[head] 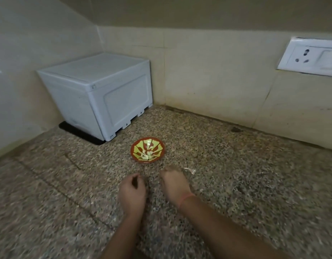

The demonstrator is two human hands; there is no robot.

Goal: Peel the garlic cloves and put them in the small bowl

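Note:
A small red bowl (148, 151) with a yellow-green pattern sits on the speckled granite counter (236, 184). Pale peeled garlic cloves (146, 156) lie in its bottom. My left hand (132, 193) hovers just in front of the bowl, fingers curled loosely, and nothing shows in it. Beside it, my right hand (174, 184) is over the counter with its fingers bent downward; they are blurred and whether they hold anything is hidden. A scrap of white garlic peel (190, 170) lies just right of the right hand's fingers.
A white plastic box (103, 94) on a black mat (77, 133) stands in the back left corner. Tiled walls close off the back and left. A white wall socket (312, 57) is at the upper right.

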